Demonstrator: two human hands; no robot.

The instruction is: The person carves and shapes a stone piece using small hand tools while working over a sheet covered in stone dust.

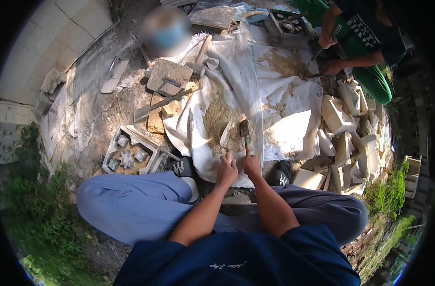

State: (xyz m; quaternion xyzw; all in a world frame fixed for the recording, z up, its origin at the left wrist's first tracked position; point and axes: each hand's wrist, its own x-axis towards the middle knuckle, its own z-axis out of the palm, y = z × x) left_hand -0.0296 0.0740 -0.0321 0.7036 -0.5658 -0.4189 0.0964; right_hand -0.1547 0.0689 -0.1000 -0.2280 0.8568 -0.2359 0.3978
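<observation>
My left hand [227, 170] is closed around the handle of a pointed trowel [225, 135], whose blade points away from me. Just right of it, my right hand [251, 164] grips a short-handled tool with a dark rectangular blade or head [244, 127]; its exact kind is unclear. Both tool ends are at a patch of sandy, tan mix [220, 114]. This mix lies on a crumpled white sheet [205, 164] between my feet.
At left sit a mould with a star shape [127, 159], a square float [169, 76], a long flat bar [162, 104] and a hammer [203, 50]. Pale cast blocks [339, 114] are heaped at right. A co-worker's hands [328, 40] hold tools over more mix at upper right.
</observation>
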